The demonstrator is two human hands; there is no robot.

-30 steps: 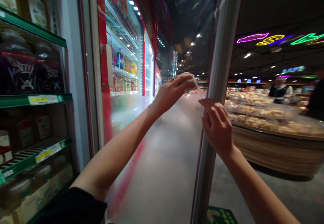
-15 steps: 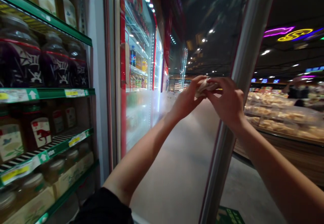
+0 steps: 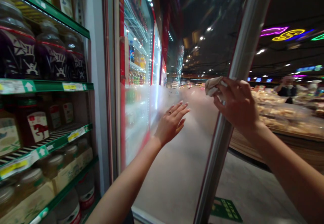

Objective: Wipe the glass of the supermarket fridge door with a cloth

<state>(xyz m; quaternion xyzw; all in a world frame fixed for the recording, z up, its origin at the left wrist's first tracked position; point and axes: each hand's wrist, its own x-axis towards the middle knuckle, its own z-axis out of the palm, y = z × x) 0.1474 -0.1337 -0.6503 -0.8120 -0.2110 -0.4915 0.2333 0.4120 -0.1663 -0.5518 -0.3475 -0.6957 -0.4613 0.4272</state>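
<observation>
A folded, pale cloth (image 3: 213, 85) is gripped in my right hand (image 3: 236, 100), up by the metal frame (image 3: 229, 109) of an open glass cooler door. Lower and to the left, my left hand (image 3: 173, 121) has its fingers stretched out, with nothing in it and a ring on one finger. It is in front of the door's glass (image 3: 177, 176), which is fogged over its lower part and clear above. Whether the left hand touches the glass, I cannot tell.
Cooler shelves (image 3: 50, 85) with dark purple bottles (image 3: 50, 53) and several jars (image 3: 37, 126) stand close on the left. Beyond the glass is a lit red drinks fridge (image 3: 138, 55). Packaged goods (image 3: 283, 112) lie on a round wooden display at right, with a person (image 3: 288, 87) behind.
My hands have come apart. The left has let go of the cloth and moved down and left, fingers spread; the right keeps the cloth and has shifted slightly right.
</observation>
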